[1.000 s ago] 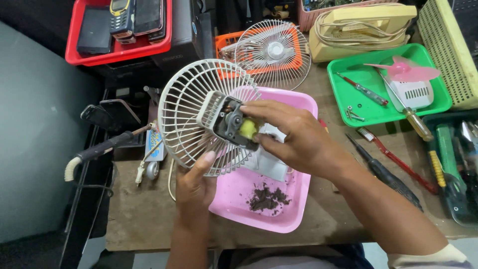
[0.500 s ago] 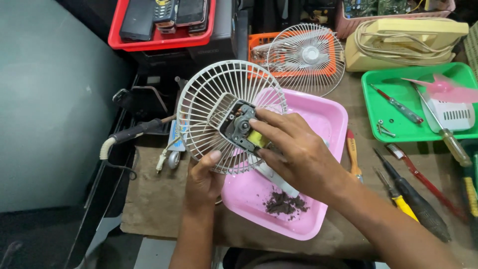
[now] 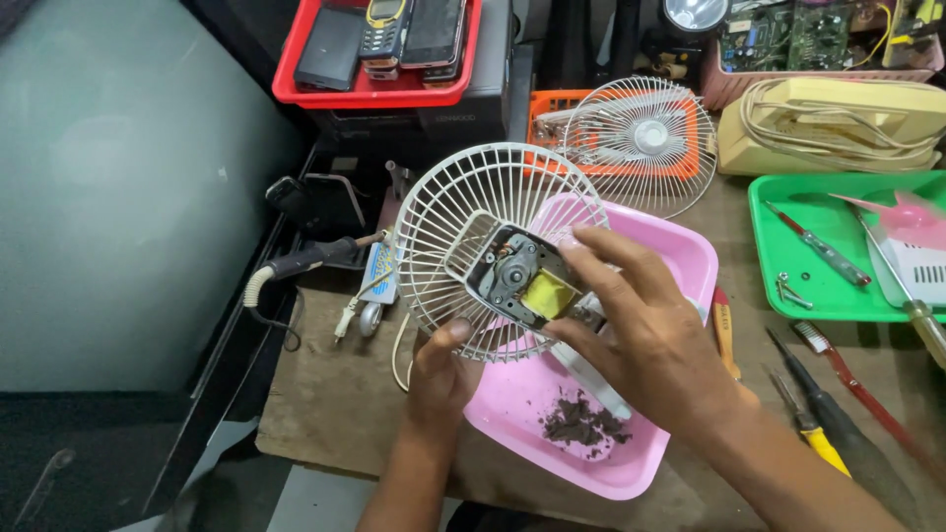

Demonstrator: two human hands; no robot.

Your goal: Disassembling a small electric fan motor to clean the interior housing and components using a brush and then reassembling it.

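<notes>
A white wire fan guard point(image 3: 443, 212) is held tilted above a pink tray point(image 3: 680, 251). My left hand point(image 3: 440, 369) grips the guard's lower rim from below. In the guard's middle sits a small fan motor point(image 3: 517, 281) with a yellow-wrapped coil. My right hand point(image 3: 641, 330) is closed over the motor's right side, fingers on its casing. A white part lies in the tray under my right hand, mostly hidden.
Dark dirt point(image 3: 581, 424) lies in the pink tray. A second wire guard point(image 3: 641, 138) leans on an orange basket behind. A green tray point(image 3: 788, 246) with a screwdriver sits right. Screwdrivers point(image 3: 838, 424) lie on the wooden bench. A red tray point(image 3: 374, 84) of phones is at back.
The view has shifted and moved closer. My right hand has slid slightly right off the motor's front, showing more of the coil; my left hand keeps its grip on the guard.
</notes>
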